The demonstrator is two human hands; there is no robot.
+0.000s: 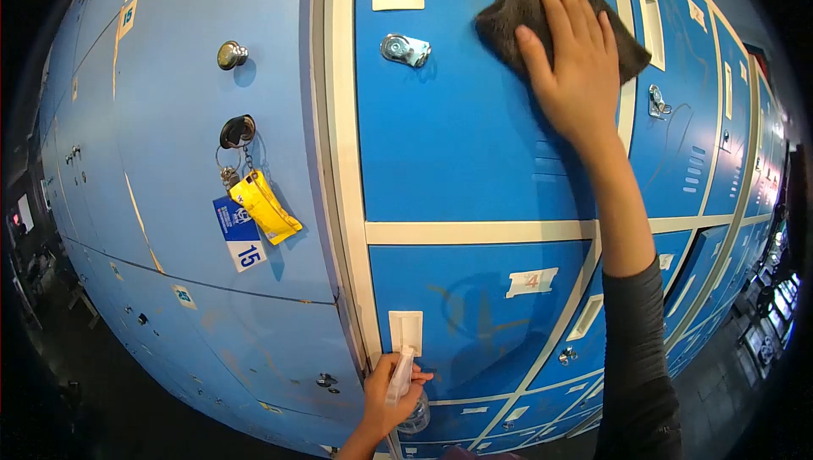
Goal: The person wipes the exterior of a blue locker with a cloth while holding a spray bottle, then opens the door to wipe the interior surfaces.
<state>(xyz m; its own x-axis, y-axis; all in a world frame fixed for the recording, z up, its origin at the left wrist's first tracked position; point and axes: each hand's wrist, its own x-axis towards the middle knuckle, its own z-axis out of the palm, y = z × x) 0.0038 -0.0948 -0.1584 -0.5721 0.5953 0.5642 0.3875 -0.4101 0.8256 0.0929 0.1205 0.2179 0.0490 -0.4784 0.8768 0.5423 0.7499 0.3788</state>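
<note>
My right hand [572, 62] holds a dark grey-brown cloth [508, 16] against the upper blue locker door [449, 138]. Its fingers lie stretched over the cloth, pressing it to the metal. Low in the view, my left hand [388, 401] is wrapped round a clear spray bottle [415, 418] with a pale trigger head [403, 369]. The bottle is in front of a lower locker door [474, 316], close to its white recessed handle [406, 330]. Part of the bottle is hidden behind my fingers.
To the left, a lighter blue locker [186, 147] has a round knob [230, 55] and keys with a yellow pouch [267, 208] and a number 15 tag [240, 236] hanging from its lock. A metal latch [405, 49] sticks out beside the cloth. More lockers [694, 130] run off rightward.
</note>
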